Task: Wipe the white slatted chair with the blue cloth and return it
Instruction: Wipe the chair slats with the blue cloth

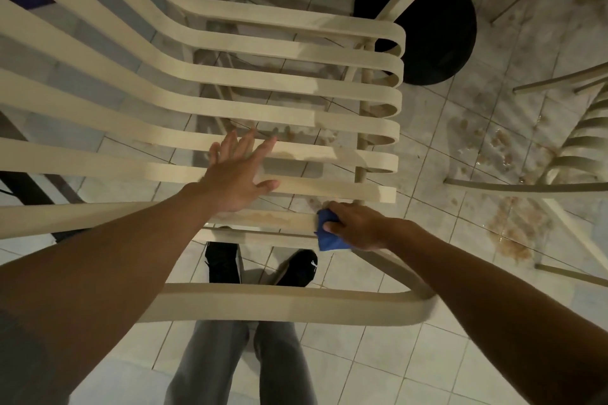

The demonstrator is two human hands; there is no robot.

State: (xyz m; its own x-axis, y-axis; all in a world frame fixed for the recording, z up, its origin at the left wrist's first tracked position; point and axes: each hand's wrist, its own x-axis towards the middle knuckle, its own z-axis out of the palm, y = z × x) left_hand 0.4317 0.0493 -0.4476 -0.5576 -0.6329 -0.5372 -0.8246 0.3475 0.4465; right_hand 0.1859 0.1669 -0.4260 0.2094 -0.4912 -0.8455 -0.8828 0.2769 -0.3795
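Open gaps run between the slats of the white slatted chair (263,82). A black round base (437,36) stands just beyond it, a second chair (526,187) near its right side. The tiled floor (378,371) is open at lower right.

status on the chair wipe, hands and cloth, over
Left hand open, flat on white slatted plastic chair. Right hand grips small blue cloth on near slat. Brown stain beside cloth; nothing blocking.

I take this for a casual dining area or patio, pale square floor tiles (362,371) with brown splash stains (516,230), white slatted plastic chair (329,154) before me, second matching slatted chair (526,188) at right, black round pedestal table base (437,43) beyond.
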